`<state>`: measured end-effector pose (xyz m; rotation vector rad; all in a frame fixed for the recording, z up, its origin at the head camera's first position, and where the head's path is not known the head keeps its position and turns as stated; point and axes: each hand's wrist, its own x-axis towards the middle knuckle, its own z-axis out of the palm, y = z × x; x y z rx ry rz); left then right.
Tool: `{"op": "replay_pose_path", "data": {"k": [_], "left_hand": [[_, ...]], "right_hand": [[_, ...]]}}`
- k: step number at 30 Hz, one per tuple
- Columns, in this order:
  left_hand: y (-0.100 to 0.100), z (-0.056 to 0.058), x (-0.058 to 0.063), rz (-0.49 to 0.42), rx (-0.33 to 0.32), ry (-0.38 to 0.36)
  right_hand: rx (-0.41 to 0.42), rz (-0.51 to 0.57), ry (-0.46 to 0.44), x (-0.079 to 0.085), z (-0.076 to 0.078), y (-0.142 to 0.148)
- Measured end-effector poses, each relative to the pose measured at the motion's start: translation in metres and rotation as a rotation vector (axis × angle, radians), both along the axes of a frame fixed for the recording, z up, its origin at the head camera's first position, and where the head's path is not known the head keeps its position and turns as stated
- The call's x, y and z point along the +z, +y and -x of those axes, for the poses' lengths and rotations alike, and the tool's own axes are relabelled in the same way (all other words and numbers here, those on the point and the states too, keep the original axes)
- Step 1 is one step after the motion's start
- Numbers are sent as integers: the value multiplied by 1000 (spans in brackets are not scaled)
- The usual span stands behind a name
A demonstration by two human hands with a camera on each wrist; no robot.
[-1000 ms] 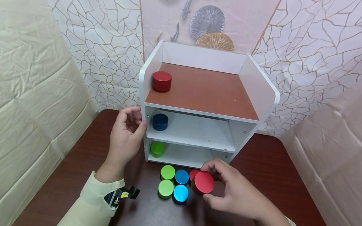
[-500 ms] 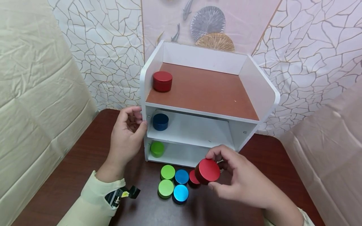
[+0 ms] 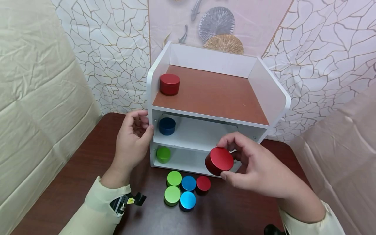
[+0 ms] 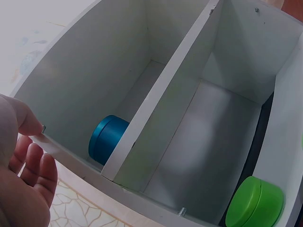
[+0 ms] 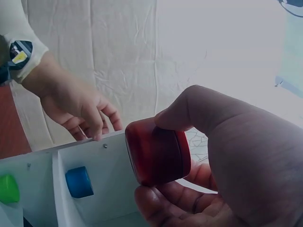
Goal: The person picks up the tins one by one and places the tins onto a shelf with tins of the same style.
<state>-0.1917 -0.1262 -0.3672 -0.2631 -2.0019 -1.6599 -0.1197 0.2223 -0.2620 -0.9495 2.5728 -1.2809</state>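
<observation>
My right hand grips a round red tin by its sides, thumb and fingers around it, in front of the shelf's right part. My left hand holds the front edge of the left side panel of a white shelf unit. In the left wrist view its thumb touches that edge. Another red tin stands on the brown top at the left. Below it are a blue tin on the middle shelf and a green tin on the bottom one.
On the dark wooden table, before the shelf unit, stand two green tins, two blue tins and a smaller-looking red tin, close together. Cloth hangs on both sides, and a patterned backdrop is behind.
My right hand has lifted the red tin from beside the group on the table, moving it up and slightly right toward the shelf. The left hand has stayed at the panel.
</observation>
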Motion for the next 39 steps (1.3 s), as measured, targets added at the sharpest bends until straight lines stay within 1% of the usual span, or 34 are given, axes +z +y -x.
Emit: {"op": "replay_pose_path", "data": {"k": [7, 10, 14, 21, 23, 28, 33, 39], "left_hand": [[1, 0, 1, -2, -5, 2], [1, 0, 1, -4, -6, 4], [0, 0, 1, -3, -6, 5], [-1, 0, 1, 4, 0, 1], [-2, -1, 1, 3, -1, -1], [-2, -2, 1, -6, -6, -5], [-2, -2, 2, -16, -14, -5], [-1, -1, 2, -15, -14, -6]], "right_hand": [[-2, 12, -39, 15, 7, -1], [3, 11, -30, 23, 11, -2], [7, -5, 3, 34, 17, -4], [55, 36, -5, 54, 30, -10], [58, 35, -2, 60, 34, -10], [23, 15, -8, 72, 46, -12], [-14, -4, -27, 79, 60, -15], [-102, -56, -30, 88, 74, -20]]}}
